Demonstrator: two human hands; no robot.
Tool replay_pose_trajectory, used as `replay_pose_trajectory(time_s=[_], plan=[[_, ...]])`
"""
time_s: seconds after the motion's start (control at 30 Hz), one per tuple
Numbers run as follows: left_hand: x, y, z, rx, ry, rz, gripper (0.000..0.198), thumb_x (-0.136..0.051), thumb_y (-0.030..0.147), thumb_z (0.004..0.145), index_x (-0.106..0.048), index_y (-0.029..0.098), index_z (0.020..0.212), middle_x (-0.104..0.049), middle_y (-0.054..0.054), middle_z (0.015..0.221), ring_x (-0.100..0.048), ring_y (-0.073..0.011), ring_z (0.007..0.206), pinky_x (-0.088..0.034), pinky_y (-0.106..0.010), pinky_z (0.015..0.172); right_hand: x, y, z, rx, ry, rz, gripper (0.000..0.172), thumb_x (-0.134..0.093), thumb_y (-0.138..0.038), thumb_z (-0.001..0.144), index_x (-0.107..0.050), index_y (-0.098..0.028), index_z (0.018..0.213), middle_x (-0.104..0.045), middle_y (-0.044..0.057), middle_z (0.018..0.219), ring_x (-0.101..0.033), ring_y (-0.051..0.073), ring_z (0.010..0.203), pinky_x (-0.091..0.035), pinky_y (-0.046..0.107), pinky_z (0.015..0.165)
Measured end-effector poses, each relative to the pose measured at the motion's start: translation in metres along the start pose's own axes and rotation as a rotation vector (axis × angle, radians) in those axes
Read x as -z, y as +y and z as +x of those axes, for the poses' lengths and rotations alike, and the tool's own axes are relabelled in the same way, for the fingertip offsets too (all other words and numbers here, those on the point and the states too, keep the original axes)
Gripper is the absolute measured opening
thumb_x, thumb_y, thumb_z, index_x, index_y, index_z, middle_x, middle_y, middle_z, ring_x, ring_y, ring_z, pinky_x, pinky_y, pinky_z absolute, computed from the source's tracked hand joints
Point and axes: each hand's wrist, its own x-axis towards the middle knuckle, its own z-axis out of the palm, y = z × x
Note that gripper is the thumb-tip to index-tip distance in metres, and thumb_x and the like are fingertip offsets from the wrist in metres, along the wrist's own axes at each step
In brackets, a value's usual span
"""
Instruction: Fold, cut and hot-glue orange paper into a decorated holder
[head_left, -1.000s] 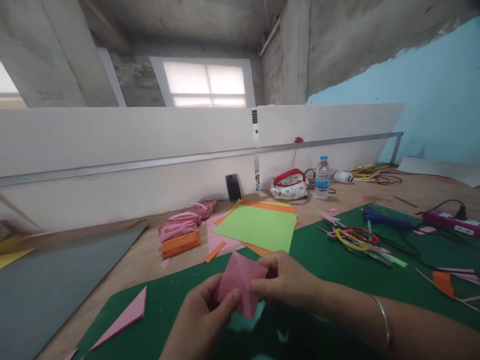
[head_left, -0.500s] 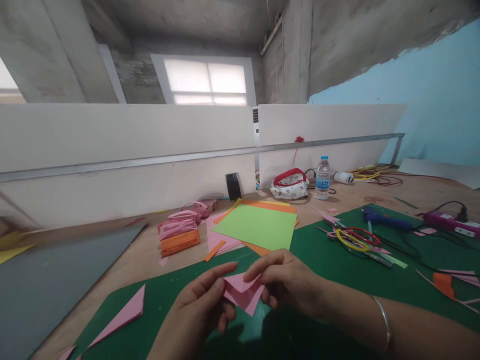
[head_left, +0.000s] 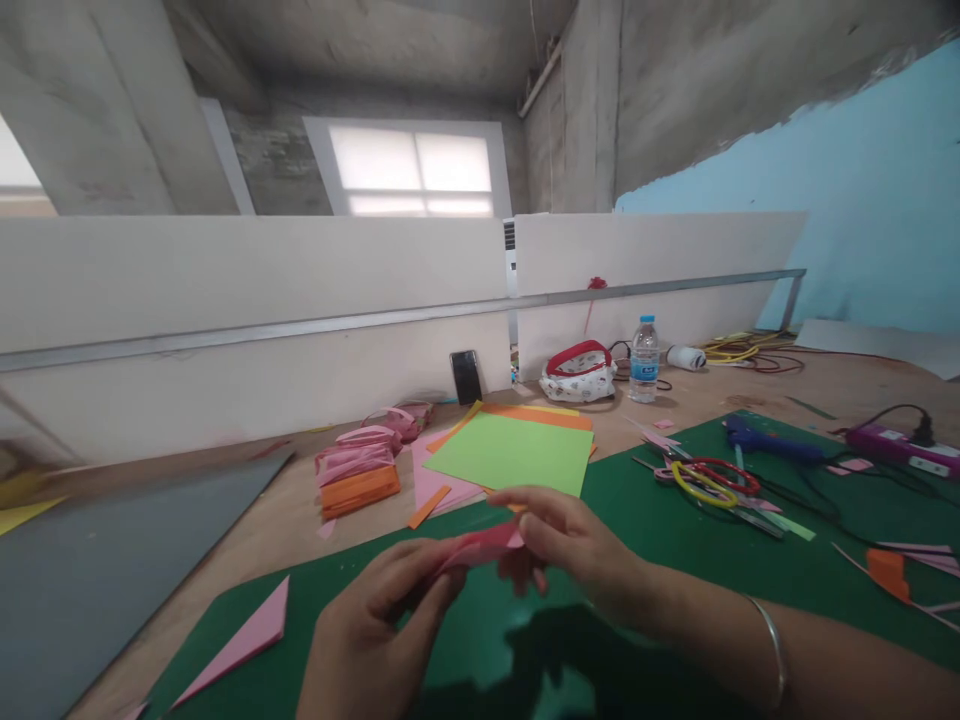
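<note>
A piece of folded pink paper (head_left: 484, 544) is held between my two hands, above the green cutting mat (head_left: 645, 530). My left hand (head_left: 382, 605) pinches its left end between thumb and fingers. At the paper's right end, my right hand (head_left: 574, 540) grips it with thumb and index finger, the lower fingers partly hidden behind. The paper is seen nearly edge-on, so its folds are hard to make out. On the mat's left side lies a pink paper triangle (head_left: 244, 640).
Green paper sheets (head_left: 517, 450) lie beyond my hands, beside bundled pink and orange strips (head_left: 360, 490). To the right are scissors (head_left: 712, 485), a blue glue gun (head_left: 772, 440) and a purple power strip (head_left: 900, 450). A water bottle (head_left: 644, 360), pouch (head_left: 579, 375) and phone (head_left: 466, 377) stand at the back.
The pink paper has tilted from showing its open pocket to nearly edge-on and risen slightly. My left hand has turned with it, its fingers now closer around the end.
</note>
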Motion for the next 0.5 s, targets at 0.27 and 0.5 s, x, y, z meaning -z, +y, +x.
replay_pose_trajectory(time_s=[0.27,0.5], plan=[[-0.01,0.003,-0.003,0.062,-0.063,-0.139,0.022,-0.065,0.039,0.072,-0.068,0.027,0.091,-0.072,0.001,0.091,-0.066,-0.0178,0.083,-0.051,-0.022,0.072,-0.007,-0.006,-0.004,0.492,0.032,-0.586,0.007,-0.063,-0.02,0.08,-0.062,-0.015,0.074,-0.062,0.007,0.089,-0.058,0.013,0.076,-0.046,0.023,0.066],[-0.012,0.013,-0.004,0.22,-0.071,-0.305,0.014,-0.066,0.037,0.068,-0.064,0.023,0.07,-0.066,0.004,0.064,-0.061,-0.0145,0.061,-0.048,-0.02,0.058,-0.009,-0.004,-0.005,0.518,0.252,-0.642,0.01,-0.061,-0.021,0.08,-0.063,-0.015,0.072,-0.066,0.006,0.075,-0.059,0.015,0.069,-0.045,0.025,0.063]])
